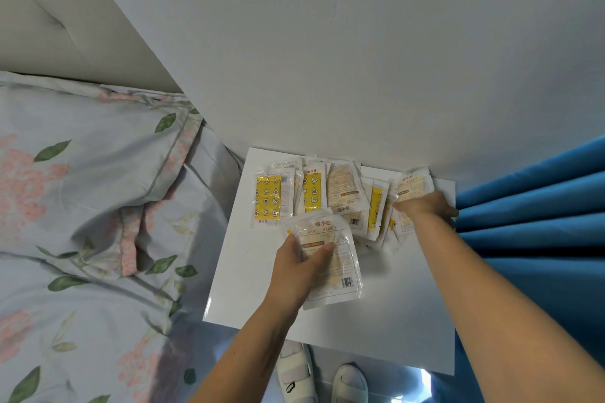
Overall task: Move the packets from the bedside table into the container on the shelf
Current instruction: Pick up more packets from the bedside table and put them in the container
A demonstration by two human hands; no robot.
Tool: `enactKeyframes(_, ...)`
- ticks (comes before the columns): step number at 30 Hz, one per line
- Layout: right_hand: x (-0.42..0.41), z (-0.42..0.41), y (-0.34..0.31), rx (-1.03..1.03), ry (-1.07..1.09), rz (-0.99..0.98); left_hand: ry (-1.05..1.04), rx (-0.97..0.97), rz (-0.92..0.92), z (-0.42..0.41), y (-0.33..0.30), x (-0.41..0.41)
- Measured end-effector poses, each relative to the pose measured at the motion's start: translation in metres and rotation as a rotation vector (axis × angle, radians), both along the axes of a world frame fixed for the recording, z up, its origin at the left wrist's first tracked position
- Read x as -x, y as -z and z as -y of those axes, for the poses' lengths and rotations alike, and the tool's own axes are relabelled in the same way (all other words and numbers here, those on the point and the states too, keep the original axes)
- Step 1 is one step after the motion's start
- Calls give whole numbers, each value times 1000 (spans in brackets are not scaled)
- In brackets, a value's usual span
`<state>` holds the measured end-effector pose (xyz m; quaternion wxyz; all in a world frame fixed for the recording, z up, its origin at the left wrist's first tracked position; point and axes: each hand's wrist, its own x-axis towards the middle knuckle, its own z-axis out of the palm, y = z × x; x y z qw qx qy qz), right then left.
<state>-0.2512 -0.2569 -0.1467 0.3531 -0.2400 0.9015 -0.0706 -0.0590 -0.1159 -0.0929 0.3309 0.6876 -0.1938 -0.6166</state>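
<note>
Head view, single frame: one white worktop (pixel 255 298) is recorded beside a bed with floral bedding (pixel 82 206), a blue curtain (pixel 530 199) to its right and a pale wall (pixel 327 59) behind. Item one: a spread of hand-warmer packets (pixel 340 193), overlapped along the far edge of the worktop against the wall, several showing a yellow printed panel; an exact count cannot be made. Item two: a packet stack (pixel 340 271), held in the left hand (pixel 301 268), thumb curled over the top face, fingers beneath, at the near side of the spread. Item three: a far-right packet (pixel 414 186), taken at its lower edge by the right hand (pixel 425 206); the fingers appear closed on it, though much of that grip is hidden. Container and shelf: not shown. Progress is judged early, since collection is under way, most packets are left on the worktop, and no transfer can be confirmed. Two slippered feet (pixel 324 376) are noted below.
</note>
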Motion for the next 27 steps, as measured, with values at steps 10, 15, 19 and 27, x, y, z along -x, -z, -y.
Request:
enactKeyframes(10,11,-12,0,237,201,257,0,-1,6,-2,4,5)
enactKeyframes(15,22,-35,5,388,187,307,34,-9,27,-4,1,8)
enactKeyframes(19,37,-56,4,498,222,387,21,7,33,-8,-3,9)
enactKeyframes(27,59,-88,-16,518,211,481,-39,44,39,-35,-22,16)
